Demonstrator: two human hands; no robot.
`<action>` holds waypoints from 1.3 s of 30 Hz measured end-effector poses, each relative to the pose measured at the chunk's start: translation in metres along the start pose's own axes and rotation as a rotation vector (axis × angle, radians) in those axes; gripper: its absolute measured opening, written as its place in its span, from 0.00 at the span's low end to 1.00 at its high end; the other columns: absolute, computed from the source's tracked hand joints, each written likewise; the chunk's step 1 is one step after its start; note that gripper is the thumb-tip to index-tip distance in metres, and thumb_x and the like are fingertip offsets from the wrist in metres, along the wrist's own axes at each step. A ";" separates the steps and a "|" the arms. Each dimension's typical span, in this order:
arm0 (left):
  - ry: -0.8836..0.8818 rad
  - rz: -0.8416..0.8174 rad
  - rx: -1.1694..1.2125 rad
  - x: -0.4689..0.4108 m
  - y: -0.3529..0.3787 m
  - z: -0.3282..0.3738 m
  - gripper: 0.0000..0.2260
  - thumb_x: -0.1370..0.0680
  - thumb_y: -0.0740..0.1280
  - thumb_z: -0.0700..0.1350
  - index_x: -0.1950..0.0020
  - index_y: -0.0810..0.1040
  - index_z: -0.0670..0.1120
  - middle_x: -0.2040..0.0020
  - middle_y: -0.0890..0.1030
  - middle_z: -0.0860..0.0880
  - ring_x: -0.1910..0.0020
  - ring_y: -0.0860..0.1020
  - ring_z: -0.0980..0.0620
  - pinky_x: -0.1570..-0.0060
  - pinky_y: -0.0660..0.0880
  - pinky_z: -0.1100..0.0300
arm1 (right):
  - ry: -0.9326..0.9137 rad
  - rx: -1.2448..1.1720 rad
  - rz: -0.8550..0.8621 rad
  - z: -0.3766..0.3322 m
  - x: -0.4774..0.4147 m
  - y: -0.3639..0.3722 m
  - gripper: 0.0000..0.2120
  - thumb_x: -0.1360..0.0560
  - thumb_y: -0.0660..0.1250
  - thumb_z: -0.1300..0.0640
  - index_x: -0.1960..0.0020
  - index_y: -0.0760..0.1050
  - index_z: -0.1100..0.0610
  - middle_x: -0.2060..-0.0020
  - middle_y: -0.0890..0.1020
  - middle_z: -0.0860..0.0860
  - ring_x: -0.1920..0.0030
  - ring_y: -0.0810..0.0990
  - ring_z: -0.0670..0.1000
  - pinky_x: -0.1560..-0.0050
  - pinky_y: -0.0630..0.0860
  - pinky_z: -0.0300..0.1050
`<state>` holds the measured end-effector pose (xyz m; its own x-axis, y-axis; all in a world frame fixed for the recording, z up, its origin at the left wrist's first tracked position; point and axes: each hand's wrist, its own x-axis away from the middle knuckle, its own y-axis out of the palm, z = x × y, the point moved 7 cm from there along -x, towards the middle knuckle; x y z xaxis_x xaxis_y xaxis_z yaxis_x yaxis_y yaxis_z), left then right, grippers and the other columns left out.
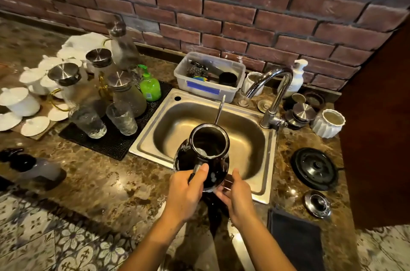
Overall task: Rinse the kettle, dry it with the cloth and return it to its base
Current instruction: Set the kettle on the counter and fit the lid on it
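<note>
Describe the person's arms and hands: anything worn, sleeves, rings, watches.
Both forearms are bare up to the frame's bottom edge; no sleeves show. The left hand and right hand have no gloves, and no rings, watch or bracelet are visible. Fingernails look short and unpainted.

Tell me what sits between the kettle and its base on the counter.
Nothing visible. The kettle, held over the sink by the left hand and right hand, has only the sink's right rim and bare counter between it and the round black base. A small metal lid lies nearer the counter's front edge, off that line.
</note>
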<state>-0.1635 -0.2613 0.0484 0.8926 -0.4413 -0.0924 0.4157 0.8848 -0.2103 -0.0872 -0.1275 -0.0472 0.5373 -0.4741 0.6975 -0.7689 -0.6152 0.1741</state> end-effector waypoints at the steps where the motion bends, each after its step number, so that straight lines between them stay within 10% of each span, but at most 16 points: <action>1: 0.002 0.000 -0.012 0.003 -0.005 -0.003 0.29 0.21 0.61 0.58 0.78 0.68 0.44 0.81 0.70 0.49 0.79 0.70 0.51 0.72 0.67 0.53 | 0.006 0.007 0.010 0.006 0.002 0.001 0.22 0.15 0.55 0.46 0.41 0.80 0.61 0.52 0.87 0.58 0.56 0.86 0.52 0.41 0.81 0.55; 19: -0.122 -0.126 0.016 0.064 -0.044 -0.069 0.32 0.21 0.59 0.60 0.75 0.66 0.37 0.77 0.68 0.39 0.77 0.70 0.41 0.71 0.68 0.42 | 0.126 -0.048 0.184 0.098 0.020 0.016 0.27 0.18 0.55 0.37 0.38 0.78 0.58 0.46 0.86 0.57 0.47 0.85 0.55 0.53 0.83 0.48; 39: -0.192 -0.168 0.061 0.085 -0.047 -0.110 0.26 0.22 0.55 0.59 0.78 0.70 0.51 0.80 0.69 0.51 0.79 0.70 0.55 0.73 0.68 0.60 | 0.119 -0.087 0.244 0.127 0.022 0.012 0.29 0.20 0.55 0.33 0.47 0.79 0.58 0.52 0.87 0.56 0.50 0.86 0.54 0.54 0.81 0.46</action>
<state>-0.1270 -0.3571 -0.0570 0.8243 -0.5519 0.1261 0.5657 0.8114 -0.1472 -0.0406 -0.2260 -0.1179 0.2920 -0.5215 0.8017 -0.9003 -0.4327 0.0464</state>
